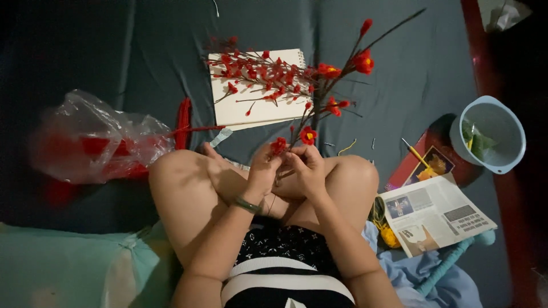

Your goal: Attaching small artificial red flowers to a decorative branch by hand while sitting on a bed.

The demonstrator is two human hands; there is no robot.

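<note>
Far left of the hands lies a crinkled clear bag [94, 137] with red stuff inside, blurred. The left hand [264, 166] and right hand [308, 168] are pressed close over the crossed legs, both pinching the stem of a branch [334, 80] of red flowers that rises up and to the right. Beyond them a spiral pad [257, 111] carries more red sprigs [260, 74]. Right of the hands lie a folded newspaper [436, 219] and a pale plastic bowl [490, 134], perhaps holding leaves. All rests on dark grey-blue cloth [411, 74], dimly lit.
</note>
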